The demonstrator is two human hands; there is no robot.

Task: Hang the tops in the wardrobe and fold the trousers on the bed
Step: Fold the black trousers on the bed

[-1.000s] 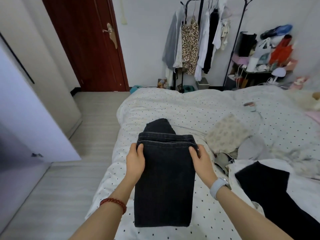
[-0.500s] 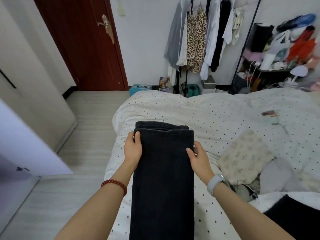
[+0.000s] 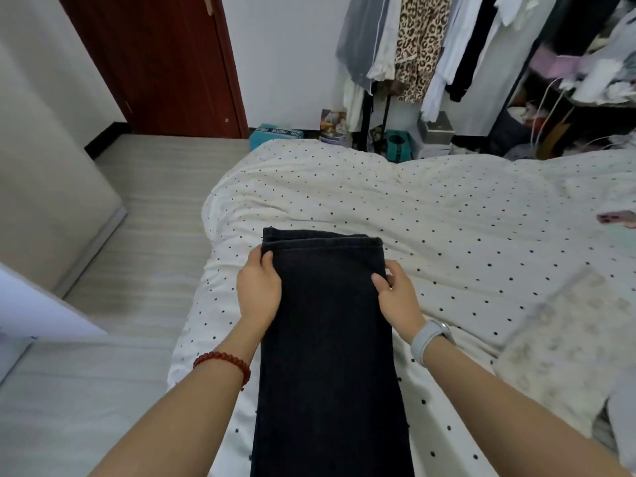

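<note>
- Bed [image 3: 447,208]: white cover with small black dots, fills the middle and right of the view; its near-left corner hangs over a pale wood-look floor [image 3: 144,201].
- Door [image 3: 155,60]: dark red, shut, in the far-left wall.
- Clothes rack [image 3: 430,46]: against the far wall behind the bed, holding hung tops in grey, white, black and 1 leopard print.
- Trousers [image 3: 330,356]: black, folded into 1 long narrow strip, lying flat on the bed near its left edge and running from the bottom of the view up to a squared far end; a second layer shows just past that end.
- Pale patterned cloth [image 3: 578,346]: lies on the bed to the right of the trousers, apart from them; blurred.
- Left hand [image 3: 258,287]: on the left edge of the trousers near the far end, thumb on top of the cloth, fingers tucked under the edge, pinching it. Red bead bracelet [image 3: 225,361] on the wrist.
- Right hand [image 3: 401,297]: on the right edge opposite, thumb on top, fingers curled round the edge, gripping it. Grey watch [image 3: 430,339] on the wrist.
</note>
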